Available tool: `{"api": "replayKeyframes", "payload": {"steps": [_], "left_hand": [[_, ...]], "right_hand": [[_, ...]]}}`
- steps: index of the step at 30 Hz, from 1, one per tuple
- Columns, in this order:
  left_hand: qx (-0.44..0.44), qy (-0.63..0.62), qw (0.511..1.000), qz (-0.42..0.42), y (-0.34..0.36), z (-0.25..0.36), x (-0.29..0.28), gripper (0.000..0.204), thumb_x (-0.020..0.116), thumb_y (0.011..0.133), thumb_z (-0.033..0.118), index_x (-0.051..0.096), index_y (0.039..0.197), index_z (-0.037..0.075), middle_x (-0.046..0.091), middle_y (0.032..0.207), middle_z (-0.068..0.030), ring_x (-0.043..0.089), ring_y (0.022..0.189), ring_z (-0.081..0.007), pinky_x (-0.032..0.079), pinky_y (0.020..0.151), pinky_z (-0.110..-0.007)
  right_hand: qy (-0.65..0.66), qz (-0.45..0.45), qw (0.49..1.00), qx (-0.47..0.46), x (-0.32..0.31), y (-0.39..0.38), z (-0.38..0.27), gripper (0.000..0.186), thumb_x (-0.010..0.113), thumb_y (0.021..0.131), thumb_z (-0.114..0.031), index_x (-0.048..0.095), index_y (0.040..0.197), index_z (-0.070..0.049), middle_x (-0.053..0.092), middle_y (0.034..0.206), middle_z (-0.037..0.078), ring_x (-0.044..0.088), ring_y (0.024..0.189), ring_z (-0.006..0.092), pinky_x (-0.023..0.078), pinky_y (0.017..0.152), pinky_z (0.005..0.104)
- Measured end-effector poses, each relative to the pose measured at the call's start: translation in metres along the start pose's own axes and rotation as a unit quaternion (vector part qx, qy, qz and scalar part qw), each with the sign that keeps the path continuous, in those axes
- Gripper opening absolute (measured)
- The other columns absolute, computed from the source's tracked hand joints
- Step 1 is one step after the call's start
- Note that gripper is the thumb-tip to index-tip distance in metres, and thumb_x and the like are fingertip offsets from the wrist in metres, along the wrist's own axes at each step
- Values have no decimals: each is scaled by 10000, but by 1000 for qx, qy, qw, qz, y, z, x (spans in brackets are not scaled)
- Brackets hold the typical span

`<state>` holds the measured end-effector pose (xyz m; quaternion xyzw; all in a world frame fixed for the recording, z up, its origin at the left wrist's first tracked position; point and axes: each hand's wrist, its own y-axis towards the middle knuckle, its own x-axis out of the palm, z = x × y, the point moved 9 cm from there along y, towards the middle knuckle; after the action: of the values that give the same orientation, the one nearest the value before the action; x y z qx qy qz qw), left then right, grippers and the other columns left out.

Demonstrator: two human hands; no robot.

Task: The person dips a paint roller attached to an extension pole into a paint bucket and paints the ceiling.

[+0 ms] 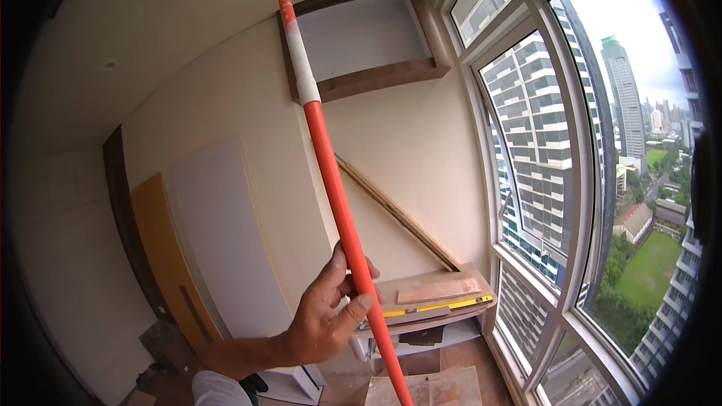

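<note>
I see my left hand (325,323) closed around the orange pole (335,188) near its lower part, thumb across it, probably to keep the long pole steady as it rises toward the ceiling. The pole passes before the wall shelf (376,79); my right hand is not visible.

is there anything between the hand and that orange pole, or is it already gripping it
Nothing is in between: the left hand is already wrapped around the orange pole, thumb across its front. The pole rises past the wooden wall shelf toward the ceiling.
</note>
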<state>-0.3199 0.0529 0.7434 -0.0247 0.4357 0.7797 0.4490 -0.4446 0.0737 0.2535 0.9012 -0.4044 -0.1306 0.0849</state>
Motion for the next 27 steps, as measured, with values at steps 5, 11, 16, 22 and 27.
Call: {"api": "replayKeyframes", "payload": {"steps": [5, 11, 16, 22, 27], "left_hand": [[-5, -21, 999, -36, -18, 9, 13, 711, 507, 1010, 29, 50, 1553, -17, 410, 1237, -138, 550, 1093, -209, 502, 967, -370], [-17, 61, 998, -8, -7, -13, 1, 677, 511, 992, -1, 124, 1548, -10, 439, 1181, -128, 547, 1051, -177, 527, 904, -340], [-12, 19, 1000, 10, 18, -42, -11, 667, 507, 990, -7, 146, 1550, -1, 451, 1164, -120, 565, 989, -169, 540, 868, -325], [-19, -4, 999, 27, 48, -63, -32, 535, 482, 994, -1, 265, 1482, -20, 473, 1175, -114, 632, 996, -193, 544, 904, -353], [-12, 19, 999, 33, 84, -79, -54, 482, 510, 952, 9, 376, 1414, -22, 518, 1140, -96, 666, 948, -193, 517, 782, -313]], "right_hand": [[-9, -6, 1000, 10, 3, 3, 14, 463, 567, 987, -458, 714, 1086, -31, 670, 903, 209, 649, 825, 340, 487, 754, 491], [-15, -13, 1000, 11, 7, 9, 19, 474, 569, 982, -470, 715, 1099, -35, 677, 932, 206, 654, 848, 336, 489, 773, 496], [-16, -12, 1000, 14, 8, 12, 15, 483, 570, 978, -480, 715, 1109, -38, 682, 956, 204, 659, 868, 332, 491, 789, 500], [-18, -15, 1000, 17, 8, 12, 14, 495, 572, 973, -492, 716, 1122, -42, 688, 986, 201, 664, 891, 327, 494, 808, 505], [-23, -18, 999, 22, 9, 9, 17, 505, 574, 969, -502, 716, 1132, -46, 694, 1010, 199, 668, 910, 323, 496, 824, 509]]}}
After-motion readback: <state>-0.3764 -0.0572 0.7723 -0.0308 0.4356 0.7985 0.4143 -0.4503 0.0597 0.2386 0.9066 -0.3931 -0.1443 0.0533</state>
